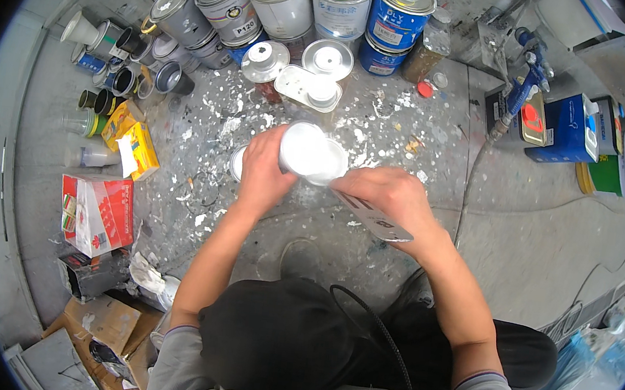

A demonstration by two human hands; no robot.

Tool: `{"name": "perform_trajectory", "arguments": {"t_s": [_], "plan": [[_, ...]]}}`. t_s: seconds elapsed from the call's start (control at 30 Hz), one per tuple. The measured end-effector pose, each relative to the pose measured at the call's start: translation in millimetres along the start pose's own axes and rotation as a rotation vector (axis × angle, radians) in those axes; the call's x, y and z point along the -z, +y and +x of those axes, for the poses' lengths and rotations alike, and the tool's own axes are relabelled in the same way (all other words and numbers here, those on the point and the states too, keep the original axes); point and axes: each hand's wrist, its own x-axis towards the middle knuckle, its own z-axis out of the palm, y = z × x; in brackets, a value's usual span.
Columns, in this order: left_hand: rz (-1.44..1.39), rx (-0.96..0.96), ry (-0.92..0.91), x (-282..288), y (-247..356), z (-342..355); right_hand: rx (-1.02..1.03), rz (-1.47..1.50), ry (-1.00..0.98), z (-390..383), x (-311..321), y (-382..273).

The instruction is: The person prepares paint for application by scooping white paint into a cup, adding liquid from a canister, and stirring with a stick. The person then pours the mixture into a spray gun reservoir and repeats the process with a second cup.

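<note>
In the middle of the view my left hand point(265, 166) is closed round a white-topped cup or can point(301, 147), held over a second white round container point(327, 164). A further pale round rim point(238, 163) shows behind the left hand's fingers. My right hand point(388, 196) is closed on a flat, pale strip with dark markings point(371, 219), whose upper end lies at the edge of the white container. The tips of the right fingers are partly hidden, and whether they touch that container I cannot tell.
Paint cans point(281, 0) line the back, with white-topped tins point(308, 87) before them. Cups point(97, 105), a yellow box point(140, 154) and a red box point(98, 213) stand left. A spray gun point(528, 62), hose point(465, 205) and rectangular tins point(562, 139) are right, cardboard point(106, 318) lower left.
</note>
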Motion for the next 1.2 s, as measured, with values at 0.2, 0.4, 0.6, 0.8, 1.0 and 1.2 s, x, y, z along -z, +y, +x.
{"name": "perform_trajectory", "arguments": {"t_s": [0.2,0.4,0.6,0.8,1.0,1.2], "plan": [[-0.125,-0.015,0.020,4,0,-2,0.016,-0.068,0.046,5,-8,3],[-0.179,-0.079,-0.102,21,-2,-5,-0.067,-0.108,0.059,10,-11,7],[-0.715,0.220,-0.322,42,-11,-10,-0.133,-0.063,0.100,17,-19,9],[-0.912,0.384,-0.228,60,-35,-15,-0.253,-0.024,0.095,19,-26,6],[-0.959,0.592,0.118,71,-101,13,-0.296,0.018,0.092,20,-32,5],[-0.796,0.517,0.434,36,-202,80,-0.286,0.015,0.071,26,-39,1]]}}
